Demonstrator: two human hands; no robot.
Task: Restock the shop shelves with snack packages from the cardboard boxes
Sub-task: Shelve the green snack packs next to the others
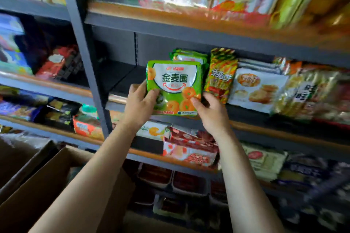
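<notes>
Green snack packet: we're holding it upright between both hands at the shelf edge.
Left hand: fingers curling round its left side.
Right hand: pinching its lower right corner.

A dark grey metal shelving unit filled the view, its upright post dividing two bays. Each shelf board carried an orange-brown front edge. Behind the middle shelf stood a grey back panel with a slotted strip. Light was soft, and the edges of the view were blurred.
</notes>
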